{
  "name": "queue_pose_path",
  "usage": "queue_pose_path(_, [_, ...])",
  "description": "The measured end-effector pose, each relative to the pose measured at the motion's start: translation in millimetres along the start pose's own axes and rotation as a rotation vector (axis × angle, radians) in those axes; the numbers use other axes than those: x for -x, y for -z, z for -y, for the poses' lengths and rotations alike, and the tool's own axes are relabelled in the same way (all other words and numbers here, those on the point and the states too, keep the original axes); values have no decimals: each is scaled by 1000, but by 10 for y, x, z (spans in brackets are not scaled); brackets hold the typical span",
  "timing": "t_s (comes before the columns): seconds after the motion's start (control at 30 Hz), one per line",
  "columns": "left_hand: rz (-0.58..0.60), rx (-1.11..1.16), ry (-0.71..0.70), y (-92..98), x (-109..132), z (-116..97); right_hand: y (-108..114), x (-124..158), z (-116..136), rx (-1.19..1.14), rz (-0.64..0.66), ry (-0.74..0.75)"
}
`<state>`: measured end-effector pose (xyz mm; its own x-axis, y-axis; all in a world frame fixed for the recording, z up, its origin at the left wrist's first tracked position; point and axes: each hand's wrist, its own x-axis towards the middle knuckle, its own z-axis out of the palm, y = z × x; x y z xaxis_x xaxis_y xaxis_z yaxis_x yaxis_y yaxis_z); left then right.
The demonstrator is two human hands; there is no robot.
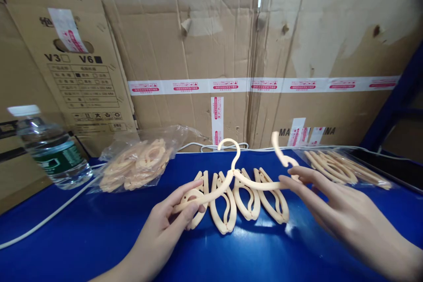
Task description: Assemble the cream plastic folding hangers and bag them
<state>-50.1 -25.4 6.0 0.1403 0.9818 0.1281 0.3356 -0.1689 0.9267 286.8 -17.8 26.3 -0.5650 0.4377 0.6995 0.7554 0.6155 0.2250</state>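
Note:
A beige folding clothes hanger (236,175) is spread open above the blue table, its hook pointing up. My left hand (172,216) grips the end of its left arm between thumb and fingers. At the other end my right hand (330,202) has its fingers closed on the tip of the right arm; the thumb is hidden. A curved beige piece (280,150) sticks up beside the right fingertips; where it joins is hidden. Behind and below the hanger lie several folded hangers in a row, among them a folded hanger (214,216) and a rightmost folded hanger (280,211).
A clear plastic bag of folded hangers (142,163) lies at the left, near a water bottle (57,154). Another bagged bundle (343,167) lies right, beside a dark flat object (386,163). A white cable (49,218) crosses the blue table (231,260). Cardboard (198,53) stands behind.

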Motion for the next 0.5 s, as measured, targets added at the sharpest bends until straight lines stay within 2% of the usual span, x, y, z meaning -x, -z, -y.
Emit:
queue_pose_path(0.17, [-51,-20,-10,3,-5,-15,-66,-54,66,-336,-61,-287])
queue_pose_path(0.3, [-65,-62,-71,0,-17,-29,-85,-89,35,-614,10,-488])
queue_pose_path(0.4, [-74,-24,-55,-3,-17,-25,-83,-108,21,-747,81,-579])
queue_pose_path(0.5, [-68,56,7,-5,-8,-19,-68,-147,13,-843,82,-629])
